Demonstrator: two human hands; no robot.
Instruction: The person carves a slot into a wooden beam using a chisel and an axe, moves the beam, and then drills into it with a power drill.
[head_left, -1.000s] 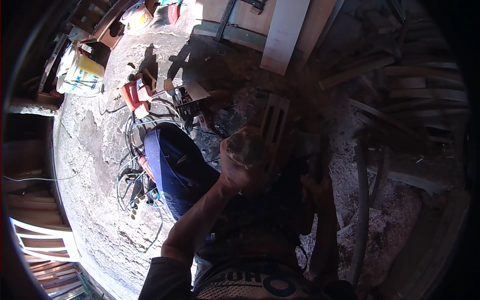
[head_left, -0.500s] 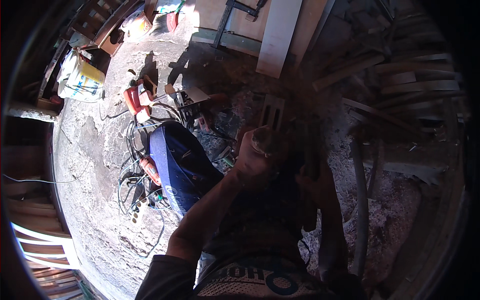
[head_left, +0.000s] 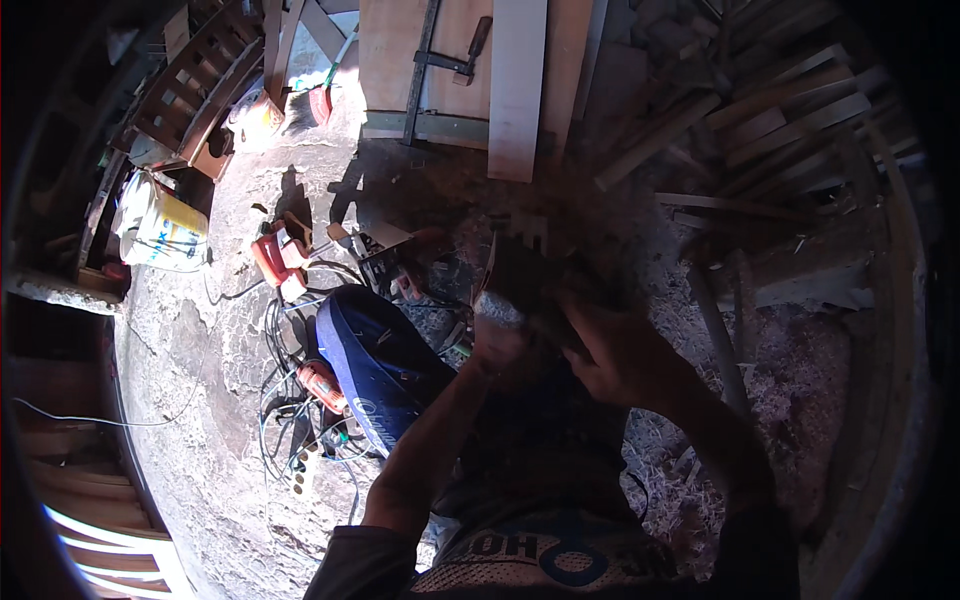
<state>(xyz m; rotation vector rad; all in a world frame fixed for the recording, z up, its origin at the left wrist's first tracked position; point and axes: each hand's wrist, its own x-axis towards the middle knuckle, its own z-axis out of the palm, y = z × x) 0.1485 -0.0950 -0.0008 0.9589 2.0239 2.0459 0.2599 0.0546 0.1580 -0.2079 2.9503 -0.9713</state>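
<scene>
In the shaded middle of the head view, my left hand (head_left: 495, 345) is closed beneath a pale, rough-topped thing (head_left: 500, 308) that I cannot make out clearly. My right hand (head_left: 605, 355) has its fingers wrapped on a dark block-like piece (head_left: 525, 275) just right of it; the block's kind is too dim to tell. Behind them a slotted wooden piece (head_left: 525, 225) is partly hidden. My bent leg in blue trousers (head_left: 365, 350) is left of my hands. A red power tool (head_left: 322, 385) lies beside that leg.
Another red tool (head_left: 280, 260), cables and a power strip (head_left: 300, 470) lie on cracked floor (head_left: 200, 380). A white bucket (head_left: 160, 225) stands left. Boards (head_left: 515, 90) and a bar clamp (head_left: 460, 55) are at the back. Offcuts (head_left: 800, 130) pile right, above a grey pole (head_left: 715, 330).
My right hand has moved up and left from beside my body onto the piece by my left hand. The dark piece now covers much of the slotted piece. The view has shifted slightly.
</scene>
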